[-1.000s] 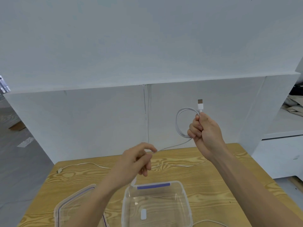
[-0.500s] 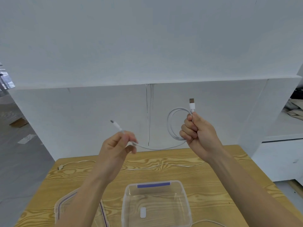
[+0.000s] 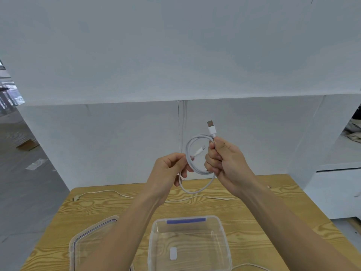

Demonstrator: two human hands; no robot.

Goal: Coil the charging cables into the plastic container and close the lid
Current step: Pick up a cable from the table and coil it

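1. Nearest the camera, the clear plastic container (image 3: 224, 249) stands open on the wooden table (image 3: 273, 218), with only a small white label showing at its bottom; its lid (image 3: 91, 239) lies just beside it to the left, not yet fitted.
2. Farther back, a second white cable (image 3: 109, 191) trails uncoiled across the table.
3. Above the table, the white charging cable (image 3: 188, 151) hangs in loose loops between both hands. It looks light, limp and springy (likely to uncoil if released), so holding where the loops cross seems best.
4. The left hand (image 3: 168, 173) has its fingers curled nearly closed, pinching the loop's left side.
5. The right hand (image 3: 226, 163) is fisted tight around the gathered strands, the USB plug (image 3: 211, 128) sticking up above the thumb and the small plug (image 3: 200, 151) inside the loop.
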